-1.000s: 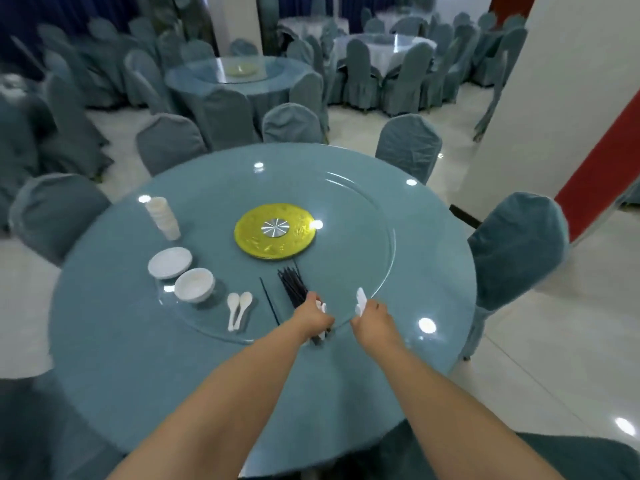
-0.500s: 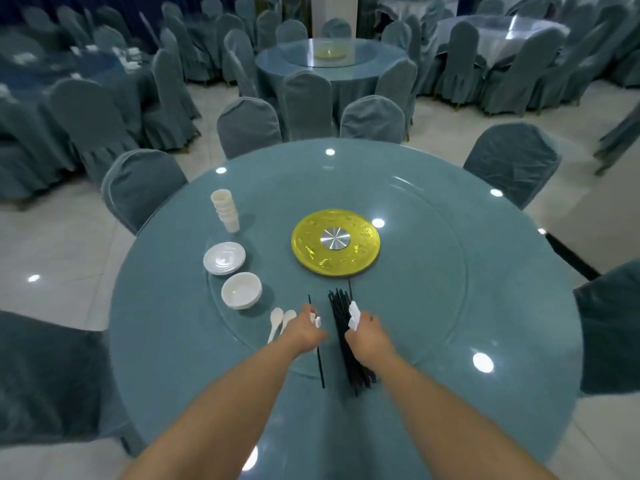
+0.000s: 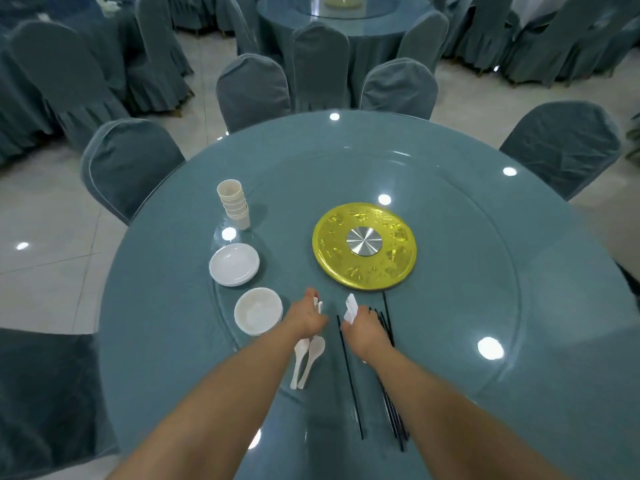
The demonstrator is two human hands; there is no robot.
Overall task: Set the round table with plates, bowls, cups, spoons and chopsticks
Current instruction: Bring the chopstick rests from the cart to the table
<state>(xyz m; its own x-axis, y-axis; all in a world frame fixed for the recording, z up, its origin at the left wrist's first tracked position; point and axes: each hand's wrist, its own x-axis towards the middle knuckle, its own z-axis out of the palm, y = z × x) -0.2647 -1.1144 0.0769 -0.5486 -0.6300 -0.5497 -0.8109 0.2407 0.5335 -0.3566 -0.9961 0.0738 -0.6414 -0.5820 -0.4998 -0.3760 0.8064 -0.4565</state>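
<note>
Both hands hover over the glass turntable [image 3: 485,341], the left hand [image 3: 306,318] and the right hand [image 3: 363,327] each gripping white spoons. Plates [image 3: 234,265], bowls [image 3: 258,315], cups [image 3: 234,207], two spoons [image 3: 308,358] and chopsticks [image 3: 391,403] sit unsorted there; next, likely laying spoons at places.

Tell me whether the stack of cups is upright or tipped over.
Upright. The stack of cups stands on its base on the glass turntable, open mouths facing up, leaning only slightly, beyond the plates.

Chopsticks [image 3: 391,403] partly under right forearm [image 3: 433,393]
</note>
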